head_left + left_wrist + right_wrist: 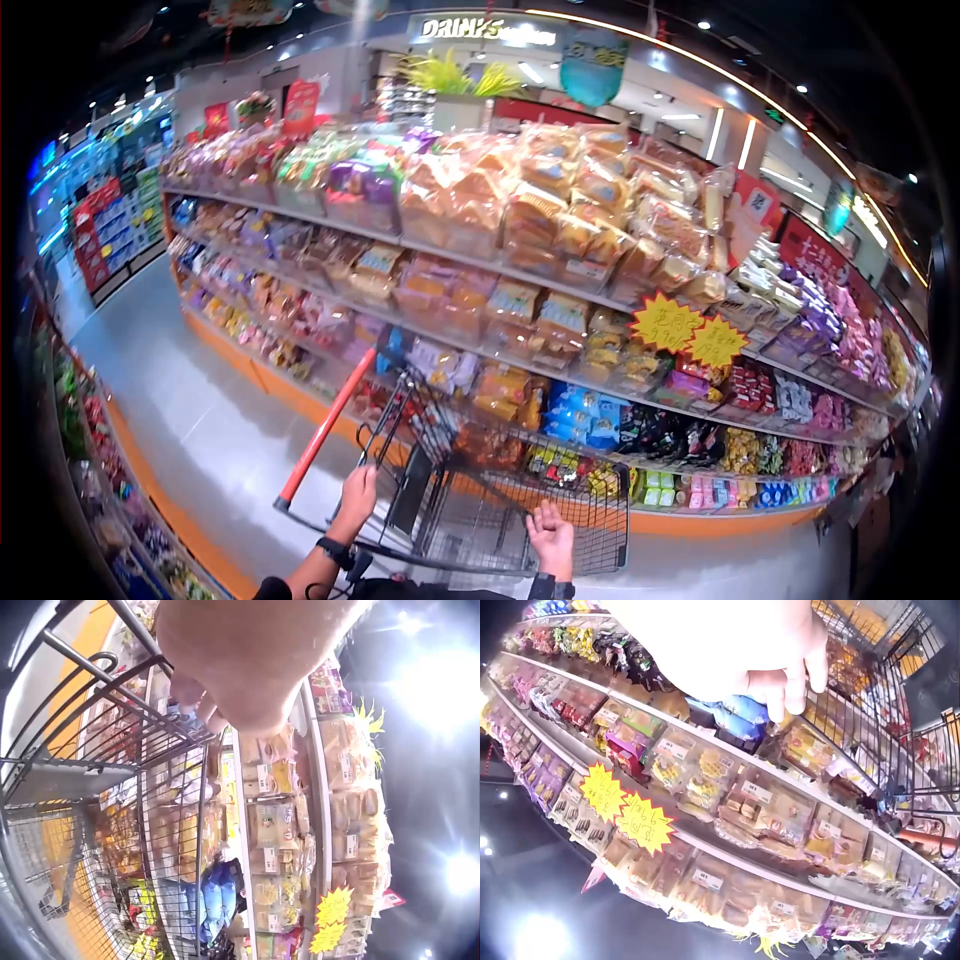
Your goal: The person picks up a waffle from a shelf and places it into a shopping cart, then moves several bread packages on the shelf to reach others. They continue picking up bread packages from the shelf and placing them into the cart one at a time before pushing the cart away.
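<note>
A wire shopping cart (590, 505) with a red handle bar (330, 425) stands sideways in front of me. My left hand (358, 497) hovers over the cart's handle end, near its dark frame. In the left wrist view the loosely bent fingers (196, 703) overlap the cart's rim, with nothing seen in them. My right hand (551, 537) is over the near side of the basket, palm up, fingers relaxed and slightly bent. In the right wrist view its fingers (795, 686) hang loose, holding nothing, with the cart's wires beside them.
A long shelf unit (400, 242) of packaged breads and snacks runs behind the cart. Yellow star-shaped price signs (690, 330) hang on its edge. More shelving (110, 500) lines the left side, and a tiled aisle (190, 400) runs between. A red drinks display (105, 235) stands farther back.
</note>
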Demonstrator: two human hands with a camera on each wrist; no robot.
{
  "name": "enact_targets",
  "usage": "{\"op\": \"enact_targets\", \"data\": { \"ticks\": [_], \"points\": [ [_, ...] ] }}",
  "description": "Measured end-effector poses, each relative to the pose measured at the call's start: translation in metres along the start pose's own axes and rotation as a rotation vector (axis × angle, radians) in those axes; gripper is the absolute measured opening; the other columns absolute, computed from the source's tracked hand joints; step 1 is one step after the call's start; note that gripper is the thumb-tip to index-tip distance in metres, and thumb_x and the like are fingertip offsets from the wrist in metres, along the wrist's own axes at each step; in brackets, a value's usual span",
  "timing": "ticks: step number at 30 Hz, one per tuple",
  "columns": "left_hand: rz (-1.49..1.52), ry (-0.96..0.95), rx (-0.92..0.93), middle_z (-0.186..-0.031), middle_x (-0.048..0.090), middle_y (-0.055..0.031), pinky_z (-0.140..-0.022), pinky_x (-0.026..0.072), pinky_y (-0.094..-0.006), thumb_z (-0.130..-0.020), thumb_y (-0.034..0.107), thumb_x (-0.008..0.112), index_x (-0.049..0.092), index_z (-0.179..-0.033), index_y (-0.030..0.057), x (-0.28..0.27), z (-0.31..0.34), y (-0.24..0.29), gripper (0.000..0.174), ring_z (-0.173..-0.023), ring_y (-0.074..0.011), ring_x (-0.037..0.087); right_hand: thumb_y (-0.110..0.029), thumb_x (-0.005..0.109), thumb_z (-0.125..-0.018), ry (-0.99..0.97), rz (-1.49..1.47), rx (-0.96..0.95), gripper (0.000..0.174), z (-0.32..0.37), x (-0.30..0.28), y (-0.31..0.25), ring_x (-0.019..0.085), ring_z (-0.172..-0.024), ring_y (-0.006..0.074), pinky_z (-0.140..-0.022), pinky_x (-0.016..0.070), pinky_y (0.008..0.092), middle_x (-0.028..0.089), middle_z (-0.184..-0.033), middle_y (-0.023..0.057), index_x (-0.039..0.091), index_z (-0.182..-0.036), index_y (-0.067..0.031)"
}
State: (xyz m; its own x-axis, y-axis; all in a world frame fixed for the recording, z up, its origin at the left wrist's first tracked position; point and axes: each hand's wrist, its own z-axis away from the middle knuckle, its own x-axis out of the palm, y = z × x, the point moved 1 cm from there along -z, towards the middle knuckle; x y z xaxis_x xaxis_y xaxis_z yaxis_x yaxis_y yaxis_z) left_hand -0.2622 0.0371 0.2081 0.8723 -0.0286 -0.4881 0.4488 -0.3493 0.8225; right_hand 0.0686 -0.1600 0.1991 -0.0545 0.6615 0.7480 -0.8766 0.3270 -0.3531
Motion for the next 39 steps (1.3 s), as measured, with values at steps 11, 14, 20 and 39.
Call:
{"op": "enact_targets", "data": {
  "ticks": [11,14,20,39],
  "points": [
    [-0.052,-0.078,0.184,-0.095,0.063,-0.0199,-0.081,0.0476,-0.0402,-0.085,0.012,0.059,0.059,-0.085,-0.0021,0.002,-0.014,-0.003,0.014,-0.089,-0.0367,0.06,0.006,0.037,-0.077,0.087,-0.14,-0.098,0.063,0.005,-0.012,0.017,0.039,-0.13,0.0253,-0.109,0.0275,0.0473,0.045,-0.139,0.0047,0.034,-0.139,-0.0088],
    [-0.126,-0.13,0.222,-0.09,0.061,-0.0185,-0.081,0.0455,-0.0421,-0.08,0.013,0.064,0.059,-0.083,-0.0003,0.007,-0.014,-0.009,0.015,-0.09,-0.0363,0.058,0.005,0.037,-0.078,0.103,-0.163,-0.139,0.063,0.001,-0.023,0.01,0.039,-0.13,0.0253,-0.109,0.0276,0.0475,0.044,-0.14,0.005,0.033,-0.14,-0.009],
    [-0.271,-0.271,0.119,-0.088,0.061,-0.0175,-0.083,0.0434,-0.0449,-0.075,0.02,0.068,0.062,-0.086,0.0015,0.041,-0.016,-0.03,0.023,-0.09,-0.0366,0.056,0.0,0.037,-0.08,0.137,-0.123,-0.176,0.064,0.024,-0.045,-0.014,0.04,-0.129,0.0255,-0.109,0.0269,0.0482,0.042,-0.142,0.0063,0.029,-0.143,-0.008],
    [-0.198,-0.257,0.122,-0.093,0.061,-0.018,-0.09,0.0408,-0.0467,-0.075,0.022,0.068,0.062,-0.084,0.0013,0.189,0.063,0.099,0.023,-0.095,-0.0367,0.056,0.001,0.037,-0.082,0.185,-0.131,-0.164,0.061,0.059,-0.148,-0.222,0.033,-0.135,0.0234,-0.111,0.0234,0.0467,0.041,-0.144,0.0064,0.029,-0.143,-0.0064]
  ]
}}
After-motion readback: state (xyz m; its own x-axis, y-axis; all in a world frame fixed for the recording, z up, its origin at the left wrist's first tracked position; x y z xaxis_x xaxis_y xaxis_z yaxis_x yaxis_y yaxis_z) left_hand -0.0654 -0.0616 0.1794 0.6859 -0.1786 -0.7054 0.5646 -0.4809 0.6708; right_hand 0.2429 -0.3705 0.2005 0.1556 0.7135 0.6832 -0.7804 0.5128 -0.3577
